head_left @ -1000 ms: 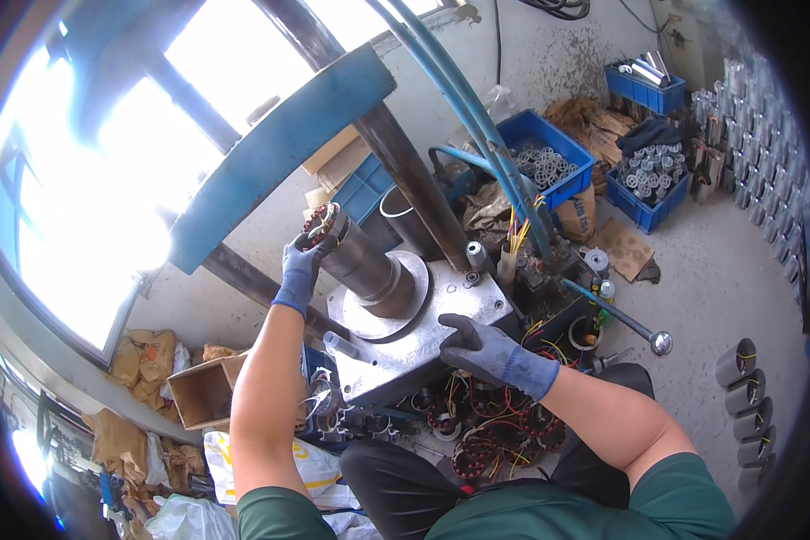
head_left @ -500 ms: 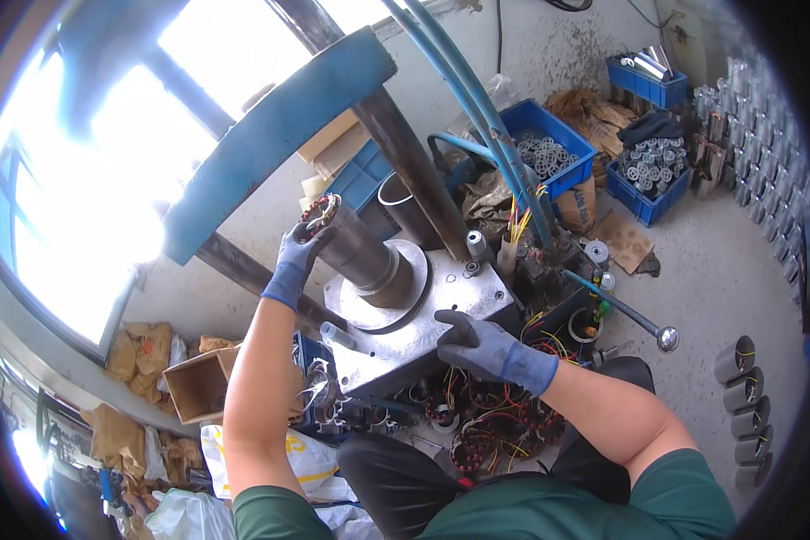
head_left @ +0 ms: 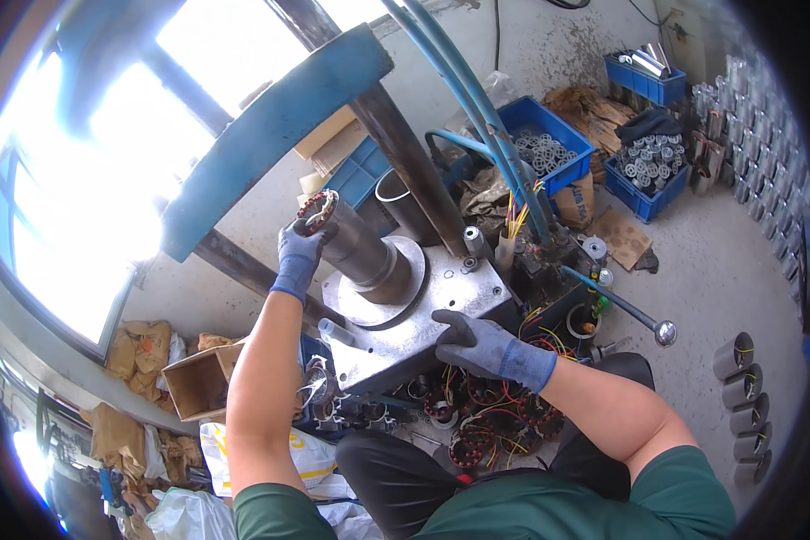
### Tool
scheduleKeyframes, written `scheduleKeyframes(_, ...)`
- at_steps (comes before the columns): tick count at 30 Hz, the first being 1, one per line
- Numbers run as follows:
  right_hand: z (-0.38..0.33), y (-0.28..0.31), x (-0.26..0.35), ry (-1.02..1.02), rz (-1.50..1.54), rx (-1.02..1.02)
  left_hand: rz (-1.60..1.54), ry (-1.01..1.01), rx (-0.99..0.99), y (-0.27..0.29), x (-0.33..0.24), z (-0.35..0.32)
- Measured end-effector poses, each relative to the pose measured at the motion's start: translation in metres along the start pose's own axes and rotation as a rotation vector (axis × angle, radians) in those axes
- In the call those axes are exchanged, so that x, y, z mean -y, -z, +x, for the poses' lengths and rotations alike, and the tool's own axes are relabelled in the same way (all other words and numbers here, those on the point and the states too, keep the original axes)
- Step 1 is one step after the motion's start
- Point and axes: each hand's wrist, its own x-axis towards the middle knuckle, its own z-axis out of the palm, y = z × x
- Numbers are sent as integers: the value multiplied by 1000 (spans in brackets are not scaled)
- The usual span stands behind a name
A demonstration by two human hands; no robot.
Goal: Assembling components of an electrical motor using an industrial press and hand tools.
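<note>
A dark metal motor housing [head_left: 361, 246] stands upright on a round plate [head_left: 409, 293] on the press's steel table [head_left: 459, 292]. In its top end a motor stator [head_left: 318, 208] shows, with a ring of red-brown windings and pale wires. My left hand [head_left: 301, 249], in a grey-blue glove, is closed on the top rim at the stator's near left side; its fingertips are partly hidden. My right hand [head_left: 484, 346], gloved alike, hovers by the table's right front edge. Its thumb and fingers are apart, with nothing between them.
A blue press beam [head_left: 279, 135] and dark columns [head_left: 409, 153] frame the housing. A ball-ended lever [head_left: 634, 313] juts out on the right. Several wired stators [head_left: 477, 441] lie below the table. Blue crates [head_left: 549, 135] of metal parts stand behind, and metal sleeves [head_left: 742, 387] line the right floor.
My left hand stays at the top rim, its fingers shifted slightly and more of the windings showing. My right hand has barely moved. The whole view has shifted a little.
</note>
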Motion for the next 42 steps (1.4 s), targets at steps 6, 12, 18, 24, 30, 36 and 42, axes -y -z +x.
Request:
scheduleKeyframes(6, -2, 2, 1, 57, -204, 20, 54, -7, 61, 8, -2, 3)
scheduleKeyframes(12, -6, -2, 12, -33, -205, 53, 179, 6, 42, 6, -16, -2)
scheduleKeyframes(18, -8, -1, 13, 18, -261, 59, 243, 48, 57, 4, -31, -6)
scheduleKeyframes(24, -3, -7, 3, 25, -187, 77, 251, -101, 17, 9, 15, 10)
scheduleKeyframes(30, -5, -5, 0, 49, -308, 75, 244, -69, 157, 11, -3, 14)
scheduleKeyframes(36, -13, -3, 1, 40, -367, 86, 436, 50, 408, 25, -47, 15)
scheduleKeyframes(42, -23, -2, 10, 171, -396, 24, 59, 66, -45, 47, 19, -22)
